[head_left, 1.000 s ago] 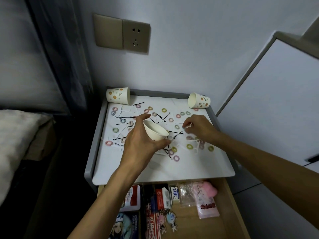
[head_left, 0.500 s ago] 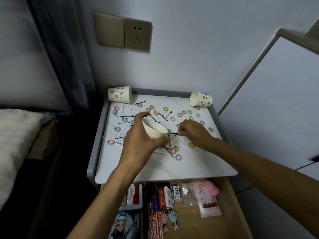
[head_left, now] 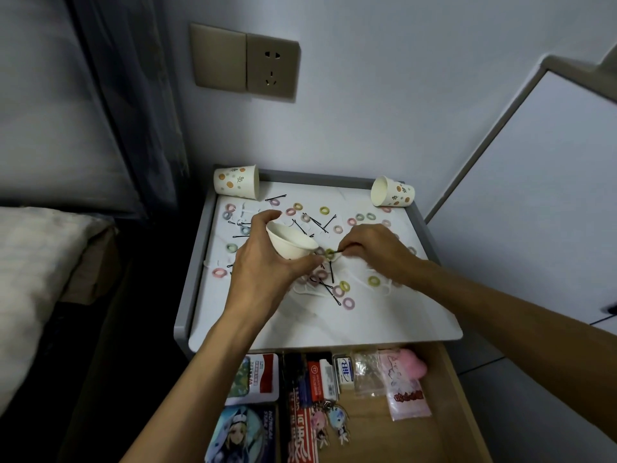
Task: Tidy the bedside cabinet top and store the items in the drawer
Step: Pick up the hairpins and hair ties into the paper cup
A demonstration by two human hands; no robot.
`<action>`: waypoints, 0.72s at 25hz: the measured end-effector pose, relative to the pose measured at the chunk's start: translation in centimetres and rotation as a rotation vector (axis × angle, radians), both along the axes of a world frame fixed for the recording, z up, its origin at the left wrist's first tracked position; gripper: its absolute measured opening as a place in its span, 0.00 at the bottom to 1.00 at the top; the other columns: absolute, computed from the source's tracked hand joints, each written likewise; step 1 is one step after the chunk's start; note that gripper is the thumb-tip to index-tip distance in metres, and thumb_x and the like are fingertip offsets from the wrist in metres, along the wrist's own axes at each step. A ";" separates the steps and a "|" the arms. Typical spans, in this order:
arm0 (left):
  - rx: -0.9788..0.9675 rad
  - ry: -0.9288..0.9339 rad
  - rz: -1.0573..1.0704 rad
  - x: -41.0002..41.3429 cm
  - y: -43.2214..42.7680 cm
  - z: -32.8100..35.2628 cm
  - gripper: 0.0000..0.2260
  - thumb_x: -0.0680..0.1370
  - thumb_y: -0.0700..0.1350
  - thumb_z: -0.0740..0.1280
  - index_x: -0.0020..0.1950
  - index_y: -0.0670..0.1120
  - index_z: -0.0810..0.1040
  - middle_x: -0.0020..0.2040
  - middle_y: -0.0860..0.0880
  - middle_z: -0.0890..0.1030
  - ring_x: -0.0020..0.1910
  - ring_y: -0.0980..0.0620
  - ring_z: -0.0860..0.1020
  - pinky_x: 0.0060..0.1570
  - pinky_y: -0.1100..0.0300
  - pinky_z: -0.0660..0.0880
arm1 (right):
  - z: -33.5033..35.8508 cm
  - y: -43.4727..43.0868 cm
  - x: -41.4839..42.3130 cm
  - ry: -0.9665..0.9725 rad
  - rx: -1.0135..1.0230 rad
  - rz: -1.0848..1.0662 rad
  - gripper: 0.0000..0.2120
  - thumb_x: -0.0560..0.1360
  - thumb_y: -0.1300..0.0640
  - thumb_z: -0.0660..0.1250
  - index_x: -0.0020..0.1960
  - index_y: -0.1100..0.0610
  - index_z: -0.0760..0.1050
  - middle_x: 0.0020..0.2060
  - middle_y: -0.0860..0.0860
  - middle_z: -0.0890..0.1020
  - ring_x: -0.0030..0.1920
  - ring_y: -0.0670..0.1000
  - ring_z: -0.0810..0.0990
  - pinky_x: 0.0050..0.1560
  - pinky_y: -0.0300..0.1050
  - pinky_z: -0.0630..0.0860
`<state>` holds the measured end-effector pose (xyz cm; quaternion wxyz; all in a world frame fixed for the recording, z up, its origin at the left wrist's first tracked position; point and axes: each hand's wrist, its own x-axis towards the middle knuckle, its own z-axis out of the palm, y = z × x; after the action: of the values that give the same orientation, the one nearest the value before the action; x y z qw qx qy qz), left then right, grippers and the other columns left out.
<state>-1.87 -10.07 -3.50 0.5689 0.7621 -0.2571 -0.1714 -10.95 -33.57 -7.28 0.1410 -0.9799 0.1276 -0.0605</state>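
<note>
The white top of the bedside cabinet (head_left: pixel 334 325) is strewn with several small coloured hair ties (head_left: pixel 374 281), black bobby pins (head_left: pixel 312 218) and white loops. My left hand (head_left: pixel 267 265) grips a white paper cup (head_left: pixel 289 242) tilted toward the right, just above the middle of the top. My right hand (head_left: pixel 374 250) pinches a black bobby pin (head_left: pixel 338 252) close to the cup's rim, beside a green hair tie (head_left: pixel 330 252). Below the top, the wooden drawer (head_left: pixel 447 406) stands pulled out.
Two patterned paper cups lie on their sides at the back corners, one left (head_left: pixel 237 181), one right (head_left: pixel 392 192). The drawer holds cards, small boxes, keychain figures (head_left: pixel 329 421) and a pink pouch (head_left: pixel 405 384). A bed (head_left: pixel 36 269) is to the left, a white cupboard door (head_left: pixel 541 208) to the right.
My right hand has moved left from the right part of the top to the cup's rim, now with a bobby pin in its fingertips. The left hand and cup barely shifted.
</note>
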 end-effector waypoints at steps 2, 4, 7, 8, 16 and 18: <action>-0.001 0.010 0.000 0.0 0.0 0.1 0.39 0.63 0.52 0.81 0.70 0.55 0.66 0.58 0.52 0.76 0.54 0.50 0.76 0.45 0.61 0.74 | -0.6 1.0 0.3 0.055 0.033 0.108 0.06 0.74 0.60 0.70 0.49 0.57 0.84 0.44 0.52 0.84 0.45 0.50 0.80 0.48 0.43 0.74; 0.003 0.012 -0.003 -0.1 0.0 0.1 0.39 0.64 0.52 0.81 0.70 0.55 0.66 0.58 0.52 0.77 0.54 0.50 0.76 0.42 0.64 0.71 | -1.3 1.4 0.7 0.102 0.035 0.156 0.05 0.74 0.60 0.70 0.48 0.56 0.84 0.42 0.51 0.84 0.44 0.51 0.80 0.47 0.46 0.75; 0.007 0.005 -0.004 -0.1 0.1 0.1 0.38 0.64 0.52 0.80 0.70 0.55 0.66 0.59 0.52 0.77 0.55 0.49 0.76 0.46 0.58 0.74 | -1.9 1.1 1.0 0.122 0.083 0.129 0.04 0.73 0.61 0.71 0.46 0.56 0.83 0.41 0.50 0.83 0.44 0.50 0.80 0.47 0.46 0.75; 0.007 0.005 -0.003 -0.1 0.1 0.1 0.38 0.63 0.52 0.80 0.70 0.55 0.66 0.59 0.51 0.77 0.55 0.48 0.76 0.48 0.55 0.75 | -1.9 1.0 1.0 0.122 0.097 0.122 0.03 0.73 0.61 0.71 0.46 0.56 0.83 0.41 0.49 0.82 0.43 0.49 0.79 0.47 0.46 0.75; 0.011 0.016 -0.012 -0.1 0.2 0.2 0.38 0.65 0.52 0.80 0.70 0.56 0.66 0.57 0.54 0.75 0.53 0.52 0.75 0.38 0.69 0.69 | -1.7 0.1 0.4 0.226 0.073 0.043 0.03 0.76 0.59 0.68 0.46 0.58 0.79 0.45 0.51 0.78 0.47 0.48 0.73 0.49 0.44 0.70; 0.019 0.009 -0.013 -0.1 0.2 0.2 0.38 0.65 0.53 0.80 0.70 0.56 0.66 0.57 0.54 0.75 0.53 0.52 0.74 0.38 0.68 0.68 | -1.2 0.1 -0.1 0.156 0.113 -0.052 0.04 0.77 0.59 0.66 0.45 0.58 0.78 0.41 0.50 0.80 0.42 0.49 0.76 0.44 0.45 0.70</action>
<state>-1.96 -9.83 -3.25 0.5615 0.7651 -0.2579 -0.1809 -11.05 -33.51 -8.44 0.1840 -0.9685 0.1667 0.0197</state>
